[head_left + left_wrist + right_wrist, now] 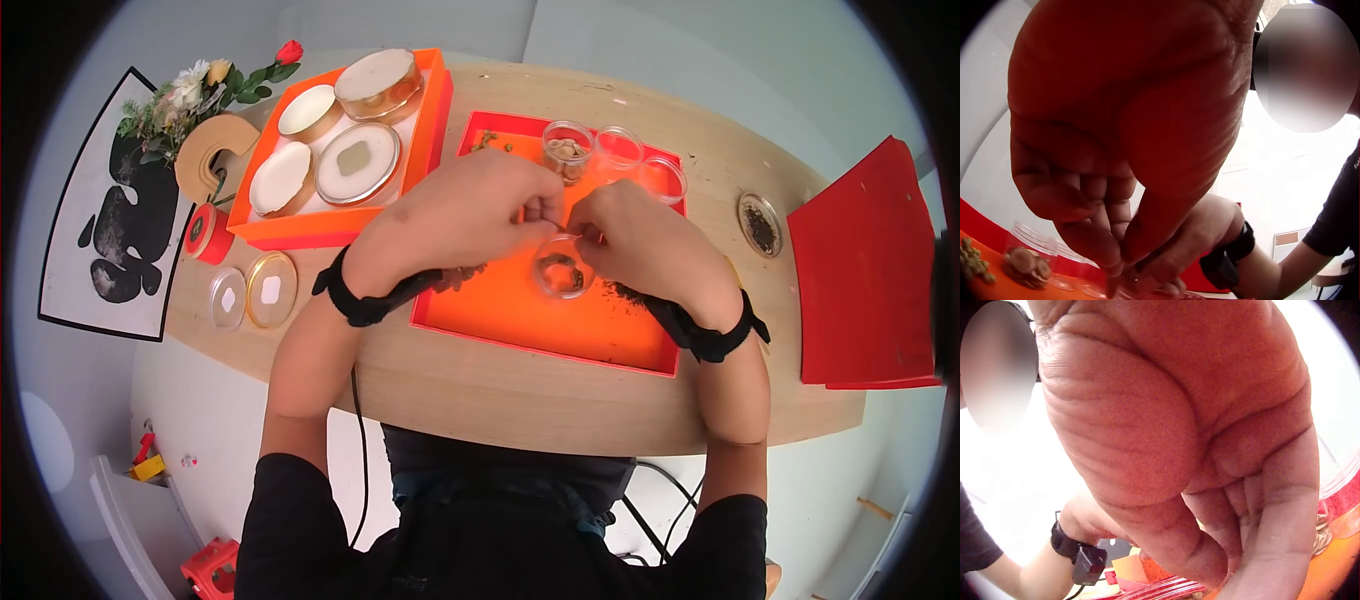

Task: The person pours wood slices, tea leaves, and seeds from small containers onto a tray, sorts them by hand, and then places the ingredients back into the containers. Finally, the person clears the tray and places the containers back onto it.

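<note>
In the head view, my left hand [460, 205] and right hand [645, 240] meet over a small clear round jar [563, 290] with dark brown pieces inside. Thumb and fingers of both hands are bent, their tips nearly together, pinching a small brownish piece just above the jar's rim. I cannot tell what this piece is. The jar sits in a shallow orange tray with a red rim [540, 347]. Beside my left wrist lie reddish dried pieces [460, 278]; near my right wrist, dark loose bits [625, 293] are scattered. In the wrist views, the palms hide most of the fingertips.
Behind the hands stand a jar of pale round slices [567, 150] and two clear jars [619, 148]. Greenish buds [490, 141] lie in the tray's far corner. An orange box [435, 110] holds several round containers. A dish of dark leaves [760, 226] and a red folder [865, 270] are rightward.
</note>
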Demonstrator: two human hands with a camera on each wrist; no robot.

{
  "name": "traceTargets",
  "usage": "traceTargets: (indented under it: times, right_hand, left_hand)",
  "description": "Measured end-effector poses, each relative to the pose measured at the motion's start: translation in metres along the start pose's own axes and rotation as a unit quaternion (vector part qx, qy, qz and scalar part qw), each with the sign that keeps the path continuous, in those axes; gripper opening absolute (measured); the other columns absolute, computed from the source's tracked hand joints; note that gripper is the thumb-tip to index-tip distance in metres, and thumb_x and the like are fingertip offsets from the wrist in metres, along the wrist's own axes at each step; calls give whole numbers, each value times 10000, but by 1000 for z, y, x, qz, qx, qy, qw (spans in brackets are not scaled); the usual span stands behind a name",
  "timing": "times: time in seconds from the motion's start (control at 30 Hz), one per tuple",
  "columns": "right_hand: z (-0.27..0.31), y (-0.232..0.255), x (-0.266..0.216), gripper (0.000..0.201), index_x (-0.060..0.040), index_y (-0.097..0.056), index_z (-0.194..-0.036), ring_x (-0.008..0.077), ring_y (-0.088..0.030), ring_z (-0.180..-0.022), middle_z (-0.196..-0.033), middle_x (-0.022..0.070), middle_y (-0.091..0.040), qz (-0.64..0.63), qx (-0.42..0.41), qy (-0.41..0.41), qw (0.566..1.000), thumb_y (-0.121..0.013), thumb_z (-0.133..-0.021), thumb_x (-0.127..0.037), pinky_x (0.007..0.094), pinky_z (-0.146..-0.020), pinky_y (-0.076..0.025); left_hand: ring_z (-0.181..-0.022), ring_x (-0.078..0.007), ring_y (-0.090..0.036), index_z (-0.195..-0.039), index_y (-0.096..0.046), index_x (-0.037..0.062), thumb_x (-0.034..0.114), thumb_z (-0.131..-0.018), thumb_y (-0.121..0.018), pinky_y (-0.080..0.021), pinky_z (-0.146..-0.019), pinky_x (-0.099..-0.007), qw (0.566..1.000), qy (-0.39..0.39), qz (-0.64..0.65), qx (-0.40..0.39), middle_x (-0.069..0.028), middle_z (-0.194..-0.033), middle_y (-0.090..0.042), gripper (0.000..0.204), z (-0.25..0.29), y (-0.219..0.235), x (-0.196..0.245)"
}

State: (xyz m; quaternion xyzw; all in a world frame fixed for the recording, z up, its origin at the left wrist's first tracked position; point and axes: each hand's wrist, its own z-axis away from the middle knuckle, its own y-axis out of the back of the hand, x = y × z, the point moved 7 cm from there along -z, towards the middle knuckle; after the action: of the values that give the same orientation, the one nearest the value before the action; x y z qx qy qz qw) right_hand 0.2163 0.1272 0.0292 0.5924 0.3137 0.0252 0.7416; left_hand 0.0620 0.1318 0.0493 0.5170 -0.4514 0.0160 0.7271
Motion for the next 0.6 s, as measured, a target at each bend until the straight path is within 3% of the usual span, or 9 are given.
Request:
traceTargets:
  times: [0.03, 0.17, 0.27, 0.33, 0.37, 0.43, 0.53, 0.6]
  right_hand:
    - [-1, 0, 0, 169, 58, -795, -1032, 396, -711, -767, -864, 245, -746, 2, 0, 12, 1000, -713, -931, -49, 461, -688, -564]
    - [-3, -1, -5, 129, 94, -754, -925, 443, -712, -736, -860, 305, -713, -14, -24, 19, 999, -664, -900, 4, 493, -654, -566]
    - [0, 1, -3, 121, 98, -746, -899, 462, -707, -777, -848, 311, -705, -35, 4, -7, 999, -672, -893, 1, 509, -685, -564]
    - [0, 3, -7, 124, 98, -747, -906, 474, -704, -811, -870, 315, -710, -17, 4, 3, 1000, -678, -890, -4, 521, -712, -564]
    - [0, 2, -6, 124, 98, -747, -906, 474, -704, -811, -870, 315, -710, -17, 5, 4, 1000, -678, -890, -4, 521, -712, -564]
    - [0, 1, -6, 129, 96, -750, -911, 474, -708, -819, -866, 313, -707, -9, 11, 15, 1000, -674, -896, -7, 527, -719, -565]
    - [1, 0, -5, 129, 98, -738, -908, 472, -712, -856, -874, 314, -703, -8, 29, 24, 999, -669, -907, -11, 525, -732, -565]
    - [2, 1, -6, 127, 97, -730, -905, 471, -710, -862, -887, 314, -704, -3, 20, 16, 1000, -668, -911, -14, 523, -736, -566]
  left_hand:
    - [-489, -181, -672, -1065, -729, -5, 136, -999, -735, -553, -557, -351, 1000, -23, 5, -14, -101, -794, -724, 155, 0, -5, 4]
    - [-495, -180, -677, -1031, -730, -9, 126, -995, -729, -552, -558, -348, 996, -77, -30, -23, -88, -805, -735, 139, 1, -11, 6]
    - [-595, -218, -716, -1011, -740, -4, 120, -980, -740, -559, -610, -376, 998, -36, -54, -1, -90, -815, -752, 127, -2, -3, -7]
    - [-810, -282, -761, -1030, -737, 3, 101, -938, -777, -581, -731, -423, 978, -31, -192, 74, -119, -888, -774, 140, -10, -1, -36]
    - [-810, -282, -761, -1030, -737, 3, 101, -938, -777, -581, -731, -423, 978, -31, -193, 74, -119, -888, -774, 140, -11, -3, -43]
    - [-993, -330, -750, -1036, -725, 12, 89, -890, -819, -581, -842, -457, 972, 10, -233, 43, -137, -975, -781, 190, -14, -10, -63]
    - [-1020, -336, -743, -1040, -716, 20, 90, -864, -847, -580, -851, -466, 968, 57, -245, -4, -137, -1013, -771, 230, -21, -16, -74]
    - [-1011, -337, -742, -1029, -717, 22, 93, -864, -846, -579, -847, -466, 968, 43, -246, 3, -131, -1008, -772, 221, -21, -18, -80]
